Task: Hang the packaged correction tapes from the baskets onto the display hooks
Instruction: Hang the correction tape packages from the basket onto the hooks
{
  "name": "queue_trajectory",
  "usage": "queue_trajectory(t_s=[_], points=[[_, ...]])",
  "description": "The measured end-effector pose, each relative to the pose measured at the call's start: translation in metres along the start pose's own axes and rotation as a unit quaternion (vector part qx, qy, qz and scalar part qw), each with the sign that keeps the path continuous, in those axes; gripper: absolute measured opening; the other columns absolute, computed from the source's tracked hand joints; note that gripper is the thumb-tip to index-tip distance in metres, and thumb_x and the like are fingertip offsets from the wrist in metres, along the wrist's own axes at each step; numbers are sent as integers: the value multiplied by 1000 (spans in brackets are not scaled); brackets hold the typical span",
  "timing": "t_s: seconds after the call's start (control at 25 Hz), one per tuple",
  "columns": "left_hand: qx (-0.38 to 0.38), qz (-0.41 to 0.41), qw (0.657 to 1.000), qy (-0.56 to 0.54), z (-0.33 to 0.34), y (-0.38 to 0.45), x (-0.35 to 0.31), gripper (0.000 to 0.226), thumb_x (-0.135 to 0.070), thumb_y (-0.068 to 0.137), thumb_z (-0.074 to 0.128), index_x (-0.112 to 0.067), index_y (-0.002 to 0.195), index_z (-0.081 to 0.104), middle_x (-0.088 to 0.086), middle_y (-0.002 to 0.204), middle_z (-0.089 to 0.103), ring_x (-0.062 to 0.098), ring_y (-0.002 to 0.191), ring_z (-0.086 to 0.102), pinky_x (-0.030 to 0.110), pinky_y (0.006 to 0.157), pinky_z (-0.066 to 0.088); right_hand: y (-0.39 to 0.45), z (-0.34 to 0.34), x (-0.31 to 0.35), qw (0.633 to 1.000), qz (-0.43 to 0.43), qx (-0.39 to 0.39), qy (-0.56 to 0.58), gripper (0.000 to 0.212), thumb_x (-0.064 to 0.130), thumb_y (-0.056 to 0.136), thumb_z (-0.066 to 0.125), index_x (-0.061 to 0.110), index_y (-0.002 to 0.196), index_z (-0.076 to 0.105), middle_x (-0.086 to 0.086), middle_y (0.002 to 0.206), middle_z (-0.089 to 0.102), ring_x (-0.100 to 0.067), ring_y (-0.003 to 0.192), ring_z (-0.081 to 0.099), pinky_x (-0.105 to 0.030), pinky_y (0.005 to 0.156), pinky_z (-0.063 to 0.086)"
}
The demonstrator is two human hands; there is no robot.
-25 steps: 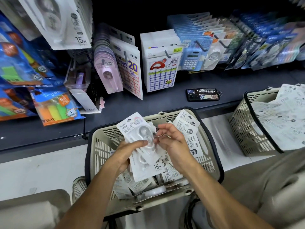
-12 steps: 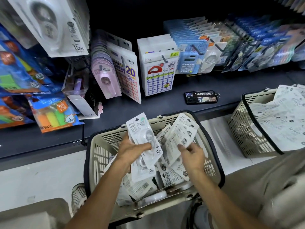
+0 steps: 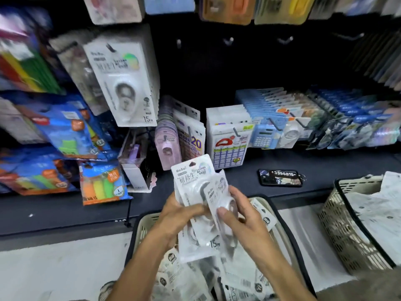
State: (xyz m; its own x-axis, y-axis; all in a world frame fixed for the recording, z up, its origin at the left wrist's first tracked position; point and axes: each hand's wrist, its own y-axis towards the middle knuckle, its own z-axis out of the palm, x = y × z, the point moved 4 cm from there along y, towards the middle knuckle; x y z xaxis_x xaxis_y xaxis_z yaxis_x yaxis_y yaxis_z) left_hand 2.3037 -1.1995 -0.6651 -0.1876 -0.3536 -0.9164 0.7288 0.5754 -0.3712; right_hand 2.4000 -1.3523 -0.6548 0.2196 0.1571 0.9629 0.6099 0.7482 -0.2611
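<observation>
My left hand (image 3: pixel 180 213) grips a small stack of white packaged correction tapes (image 3: pixel 193 181), held upright above the near basket (image 3: pixel 141 227). My right hand (image 3: pixel 240 216) pinches another white pack (image 3: pixel 217 196) against the front of that stack, thumb on its blister. The near basket below my hands holds several more loose packs (image 3: pixel 186 279). A row of the same white packs (image 3: pixel 123 83) hangs on a display hook at the upper left. Bare hooks (image 3: pixel 227 41) show on the dark back panel above.
A second beige basket (image 3: pixel 338 224) full of white packs stands at the right. A phone (image 3: pixel 280 178) lies on the dark shelf. Highlighter packs (image 3: pixel 102 185), purple tape packs (image 3: pixel 167 146) and calculators (image 3: pixel 264 137) hang or lean along the shelf.
My right hand took a pack out of the basket and brought it up to the stack in my left hand. Both hands rose, and the view tilted up toward the hooks.
</observation>
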Motion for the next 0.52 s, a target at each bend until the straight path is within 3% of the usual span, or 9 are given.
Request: queue_trajectory(t_s=[0.08,0.12,0.2,0.28,0.36,0.44,0.52], points=[[-2,35,999,-13,1,-12,-25,55,-12,47,83,-33,97,77,11,104,80,34,97,77,51,85,62,-1,6,20,996,35,-65,-44,77,85,52,75,52,116,48,15,109,73,-3,90,73,-21,67,56],[-7,56,998,-14,0,-17,-40,53,-10,50,81,-38,94,77,9,102,81,31,94,78,47,82,63,0,7,33,990,49,-107,-78,84,94,42,69,47,108,47,11,102,73,-7,83,73,-27,65,55],[-20,91,996,-9,-7,-29,-73,50,-7,55,78,-38,94,76,3,96,82,22,87,79,36,72,63,4,11,64,983,42,-151,-99,85,97,46,63,39,106,45,8,98,68,-10,80,69,-33,67,52],[-40,120,992,5,-25,-40,-108,48,-4,61,83,-26,102,73,0,90,82,17,81,79,28,64,61,9,16,98,987,-1,-153,-55,70,83,60,62,33,108,50,6,86,67,-5,70,64,-29,61,48],[-65,159,985,14,-50,-55,-149,51,-9,59,87,-22,105,70,0,87,81,15,76,78,25,59,59,14,22,135,991,-62,-121,7,45,64,69,67,31,97,60,4,82,73,2,63,65,-29,61,45],[-77,197,977,26,-69,-69,-188,61,-24,42,86,-25,102,73,4,92,81,23,83,78,35,67,61,21,33,170,990,-120,-69,35,18,48,82,69,31,89,67,11,85,74,3,68,65,-29,70,44],[-75,218,973,18,-82,-77,-215,59,-26,37,84,-28,95,76,9,96,81,29,85,78,40,70,62,33,45,198,981,-187,-46,32,4,26,95,66,29,97,67,18,80,71,4,70,63,-22,70,48]])
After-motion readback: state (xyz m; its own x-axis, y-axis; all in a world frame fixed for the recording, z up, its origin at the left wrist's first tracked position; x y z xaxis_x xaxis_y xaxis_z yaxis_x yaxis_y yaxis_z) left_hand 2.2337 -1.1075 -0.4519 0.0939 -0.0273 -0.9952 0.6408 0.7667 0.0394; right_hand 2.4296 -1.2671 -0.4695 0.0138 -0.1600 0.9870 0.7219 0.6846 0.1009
